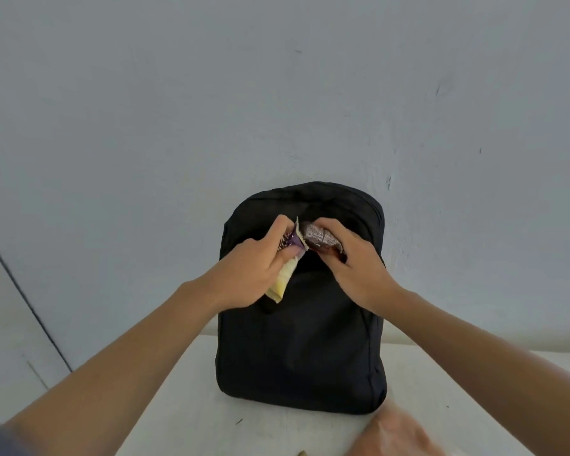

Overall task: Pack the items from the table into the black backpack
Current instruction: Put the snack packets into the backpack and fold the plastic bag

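The black backpack (pixel 301 340) stands upright on the white table (pixel 191 419), leaning against the wall. Both hands are at its upper front pocket. My left hand (pixel 254 268) grips a snack packet that is purple at the top and yellow below (pixel 285 274). My right hand (pixel 356 261) holds a brown wrapped snack (pixel 316 236) just right of the first packet. The two wrappers touch above the dark pocket opening. I cannot see inside the pocket.
A pale grey wall rises right behind the backpack. A pinkish translucent plastic bag (pixel 399 432) lies at the table's near right edge. A small dark-yellow object (pixel 301 453) peeks in at the bottom edge. The table's left edge runs diagonally under my left forearm.
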